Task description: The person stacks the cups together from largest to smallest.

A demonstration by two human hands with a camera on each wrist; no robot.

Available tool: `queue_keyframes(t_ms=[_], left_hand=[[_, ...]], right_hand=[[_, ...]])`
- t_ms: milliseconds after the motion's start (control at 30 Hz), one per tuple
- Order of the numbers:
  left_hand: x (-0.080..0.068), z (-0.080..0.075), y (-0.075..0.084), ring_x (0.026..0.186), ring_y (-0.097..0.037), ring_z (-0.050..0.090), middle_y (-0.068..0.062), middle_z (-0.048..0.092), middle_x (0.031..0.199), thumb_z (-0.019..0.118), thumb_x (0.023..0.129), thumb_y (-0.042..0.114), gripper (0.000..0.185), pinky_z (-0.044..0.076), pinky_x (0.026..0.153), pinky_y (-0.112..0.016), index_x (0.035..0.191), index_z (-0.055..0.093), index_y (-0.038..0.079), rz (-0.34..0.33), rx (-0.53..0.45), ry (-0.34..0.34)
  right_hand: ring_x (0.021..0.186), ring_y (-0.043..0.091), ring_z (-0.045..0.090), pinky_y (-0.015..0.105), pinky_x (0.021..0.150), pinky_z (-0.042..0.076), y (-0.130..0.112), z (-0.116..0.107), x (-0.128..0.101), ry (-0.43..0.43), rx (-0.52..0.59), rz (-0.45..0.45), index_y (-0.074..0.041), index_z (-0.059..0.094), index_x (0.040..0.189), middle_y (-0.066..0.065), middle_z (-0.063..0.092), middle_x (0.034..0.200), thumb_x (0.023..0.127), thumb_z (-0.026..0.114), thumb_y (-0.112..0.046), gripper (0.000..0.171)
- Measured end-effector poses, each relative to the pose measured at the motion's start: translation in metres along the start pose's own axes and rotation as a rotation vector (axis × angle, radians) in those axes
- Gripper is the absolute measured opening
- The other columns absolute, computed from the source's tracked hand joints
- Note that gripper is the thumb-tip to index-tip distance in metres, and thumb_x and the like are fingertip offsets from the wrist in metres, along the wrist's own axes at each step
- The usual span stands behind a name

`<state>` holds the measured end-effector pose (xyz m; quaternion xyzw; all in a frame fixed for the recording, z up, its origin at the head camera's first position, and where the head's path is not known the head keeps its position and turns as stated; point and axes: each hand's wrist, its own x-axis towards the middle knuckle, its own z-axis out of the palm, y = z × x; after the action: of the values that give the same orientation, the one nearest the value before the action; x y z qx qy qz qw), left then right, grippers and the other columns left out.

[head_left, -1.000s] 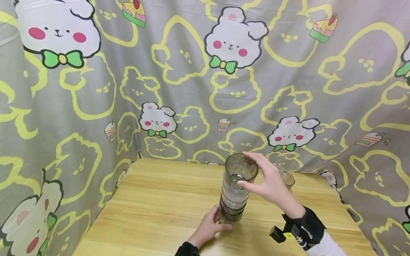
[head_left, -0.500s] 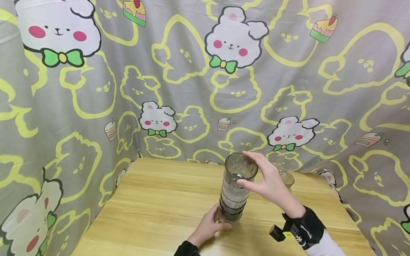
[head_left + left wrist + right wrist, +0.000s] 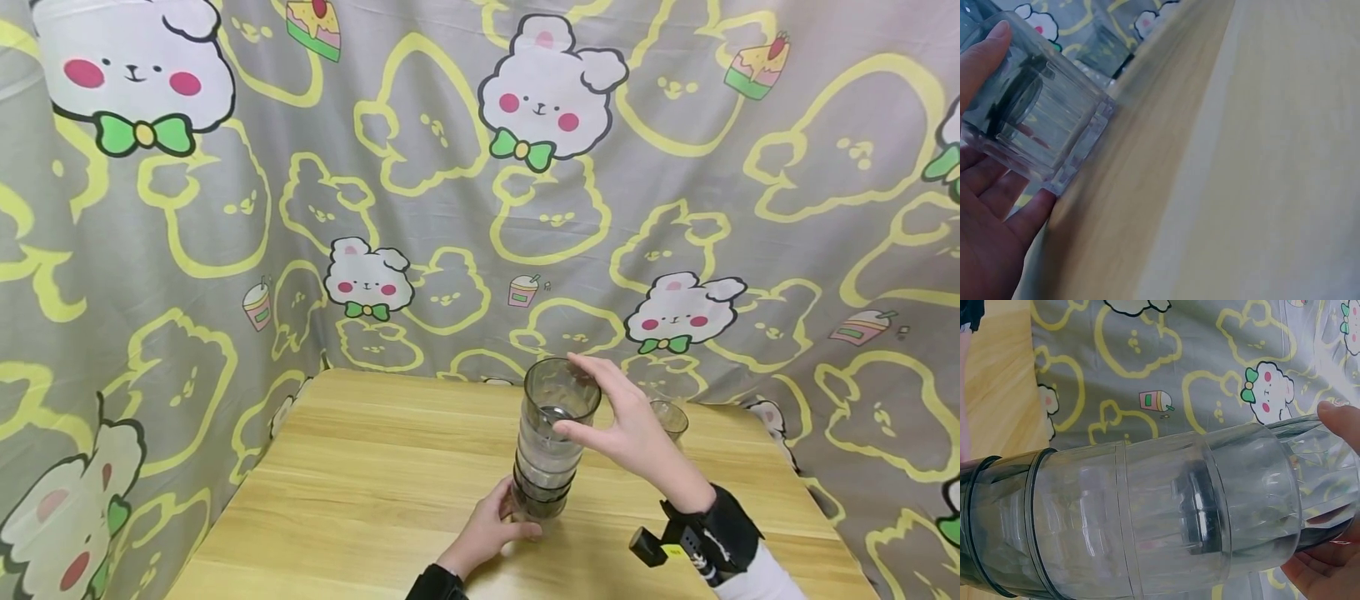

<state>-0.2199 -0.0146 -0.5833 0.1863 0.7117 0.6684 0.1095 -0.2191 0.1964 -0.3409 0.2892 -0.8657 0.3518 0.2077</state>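
A tall stack of nested cups, some clear and some smoky grey, stands upright on the wooden table. Low on it, my left hand grips the bottom cup, thumb on one side and fingers on the other. The left wrist view shows that clear, thick-based cup close up, its base at the tabletop. Up at the top, my right hand holds the smoky grey cup by its rim between thumb and fingers. In the right wrist view, this cup's lower part sits inside a clear cup.
Another small grey-tinted cup stands farther back to the right, partly behind my right wrist. A patterned curtain encloses the wooden table at the back and both sides.
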Motion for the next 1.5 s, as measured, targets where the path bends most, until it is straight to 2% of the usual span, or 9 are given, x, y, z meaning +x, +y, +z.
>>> queue_keyframes(t_ms=[333, 467, 700, 867, 933, 1067, 1267, 1433, 1500], left_hand=[[0.001, -0.003, 0.006, 0.133, -0.030, 0.051, -0.004, 0.050, 0.147, 0.078, 0.082, 0.031, 0.078, 0.042, 0.113, -0.047, 0.149, 0.037, 0.024, -0.010, 0.120, -0.004], [0.002, -0.002, 0.008, 0.137, -0.030, 0.046, -0.002, 0.049, 0.148, 0.078, 0.082, 0.033, 0.080, 0.040, 0.114, -0.048, 0.149, 0.036, 0.028, -0.019, 0.118, -0.007], [0.001, -0.001, 0.014, 0.138, -0.034, 0.044, -0.008, 0.045, 0.150, 0.081, 0.079, 0.026, 0.086, 0.040, 0.114, -0.050, 0.150, 0.034, 0.027, -0.006, 0.093, 0.014], [0.000, 0.000, 0.021, 0.137, -0.036, 0.044, -0.010, 0.044, 0.150, 0.082, 0.078, 0.022, 0.087, 0.042, 0.113, -0.049, 0.150, 0.034, 0.024, 0.004, 0.090, 0.024], [0.000, 0.000, 0.022, 0.136, -0.036, 0.046, -0.012, 0.044, 0.150, 0.082, 0.078, 0.021, 0.087, 0.042, 0.112, -0.049, 0.150, 0.034, 0.022, 0.006, 0.087, 0.025], [0.001, 0.000, 0.022, 0.133, -0.038, 0.048, -0.014, 0.045, 0.149, 0.082, 0.078, 0.020, 0.087, 0.043, 0.112, -0.048, 0.150, 0.034, 0.019, 0.005, 0.080, 0.026], [0.002, -0.001, 0.020, 0.135, -0.035, 0.047, -0.012, 0.046, 0.148, 0.083, 0.077, 0.020, 0.086, 0.044, 0.112, -0.045, 0.149, 0.036, 0.019, 0.001, 0.062, 0.029], [0.002, -0.001, 0.019, 0.136, -0.033, 0.046, -0.010, 0.047, 0.148, 0.083, 0.077, 0.021, 0.085, 0.044, 0.112, -0.040, 0.149, 0.037, 0.020, 0.004, 0.052, 0.030], [0.002, -0.002, 0.019, 0.137, -0.032, 0.045, -0.009, 0.048, 0.148, 0.083, 0.077, 0.021, 0.084, 0.044, 0.112, -0.040, 0.148, 0.038, 0.021, 0.003, 0.057, 0.032]], right_hand=[[0.128, 0.021, 0.049, 0.050, 0.103, 0.046, -0.001, -0.001, 0.000, -0.003, 0.000, 0.003, -0.022, 0.043, 0.146, 0.003, 0.052, 0.140, 0.073, 0.085, -0.026, 0.083], [0.129, 0.021, 0.049, 0.049, 0.104, 0.046, -0.001, -0.001, 0.000, -0.003, -0.008, -0.004, -0.023, 0.042, 0.146, 0.003, 0.052, 0.141, 0.073, 0.085, -0.027, 0.085], [0.122, 0.014, 0.054, 0.008, 0.102, 0.042, 0.008, -0.009, 0.001, 0.072, 0.035, -0.083, -0.015, 0.043, 0.146, 0.010, 0.056, 0.135, 0.073, 0.084, -0.014, 0.084], [0.123, -0.002, 0.050, 0.006, 0.106, 0.038, 0.018, -0.021, 0.001, 0.134, 0.102, -0.086, -0.010, 0.042, 0.147, 0.016, 0.055, 0.134, 0.073, 0.081, -0.002, 0.084], [0.123, -0.002, 0.050, 0.006, 0.107, 0.038, 0.023, -0.025, 0.001, 0.174, 0.128, -0.086, -0.009, 0.042, 0.146, 0.013, 0.056, 0.133, 0.074, 0.079, 0.002, 0.082], [0.121, -0.003, 0.051, 0.006, 0.105, 0.039, 0.035, -0.033, 0.001, 0.250, 0.149, -0.050, -0.005, 0.043, 0.145, 0.014, 0.055, 0.132, 0.076, 0.075, 0.006, 0.077], [0.115, -0.013, 0.046, -0.002, 0.101, 0.035, 0.064, -0.046, 0.002, 0.300, 0.086, 0.112, -0.007, 0.042, 0.146, 0.021, 0.052, 0.134, 0.084, 0.073, -0.004, 0.070], [0.124, 0.020, 0.051, -0.004, 0.100, 0.032, 0.092, -0.050, 0.003, 0.282, 0.031, 0.250, -0.011, 0.036, 0.150, 0.021, 0.049, 0.137, 0.090, 0.070, -0.022, 0.070], [0.127, 0.034, 0.048, 0.003, 0.106, 0.034, 0.101, -0.052, 0.003, 0.270, 0.016, 0.308, -0.012, 0.032, 0.152, 0.019, 0.048, 0.140, 0.092, 0.068, -0.029, 0.072]])
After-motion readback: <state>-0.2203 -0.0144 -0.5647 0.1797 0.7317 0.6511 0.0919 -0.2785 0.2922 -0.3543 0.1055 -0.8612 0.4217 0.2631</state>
